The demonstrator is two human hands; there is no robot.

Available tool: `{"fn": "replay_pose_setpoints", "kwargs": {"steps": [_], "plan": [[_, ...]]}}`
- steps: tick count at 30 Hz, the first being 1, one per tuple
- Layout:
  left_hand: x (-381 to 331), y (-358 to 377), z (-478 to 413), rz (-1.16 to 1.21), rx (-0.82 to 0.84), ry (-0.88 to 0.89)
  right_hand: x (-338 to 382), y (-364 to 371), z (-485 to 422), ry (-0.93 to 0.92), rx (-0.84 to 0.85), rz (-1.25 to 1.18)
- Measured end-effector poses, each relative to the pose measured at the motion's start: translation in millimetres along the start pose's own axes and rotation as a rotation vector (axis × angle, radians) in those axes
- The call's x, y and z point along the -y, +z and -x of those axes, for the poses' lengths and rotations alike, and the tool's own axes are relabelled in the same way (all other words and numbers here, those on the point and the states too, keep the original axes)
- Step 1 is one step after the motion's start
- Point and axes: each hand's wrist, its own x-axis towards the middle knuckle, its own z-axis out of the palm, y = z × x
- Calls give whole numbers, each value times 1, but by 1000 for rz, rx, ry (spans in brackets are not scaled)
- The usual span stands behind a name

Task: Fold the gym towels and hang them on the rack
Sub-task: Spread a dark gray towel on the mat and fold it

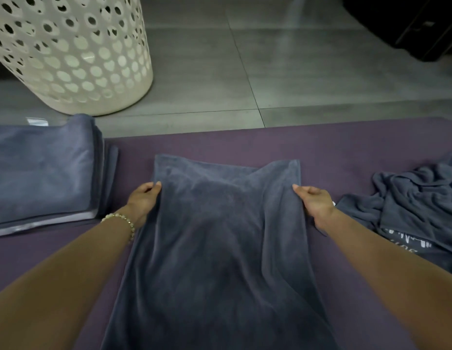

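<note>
A long slate-blue terry towel point(219, 236) lies lengthwise down the middle of the frame on a purple mat point(333, 147). Its far end is flat on the mat and its near end runs off the bottom edge. The left hand point(144, 198) grips the towel's left edge about a third of the way down from the far end, fingers curled round the hem and thumb on top. The right hand point(313, 200) pinches the right edge at the same height, thumb pointing inward over the cloth. Between the two hands the fabric is lifted a little and sags in soft creases.

A pale beaded bracelet point(121, 221) sits on the left wrist.

At the left of the frame a stack of folded blue-grey towels point(43, 173) rests half on the mat. At the right edge a crumpled slate-blue towel point(416, 205) lies in a heap. White lettering shows on its lower fold, too blurred to read.

In the upper left a cream plastic laundry basket point(68, 51), punched with round holes, stands on the grey tiled floor point(270, 72). A black case point(422, 26) fills the upper right corner, and no marking on it can be made out.
</note>
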Motion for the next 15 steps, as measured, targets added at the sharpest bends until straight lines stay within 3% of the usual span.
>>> {"fn": "replay_pose_setpoints", "kwargs": {"steps": [4, 12, 15], "plan": [[3, 6, 1, 37, -46, 2, -12, -15, -14, -5, -116, 45], [-3, -1, 21, 91, 15, 4, -31, -29, 16, 11, 47, 65], [8, -20, 41, -68, 117, 27, -44, -42, 60, 123, 243, 23]]}}
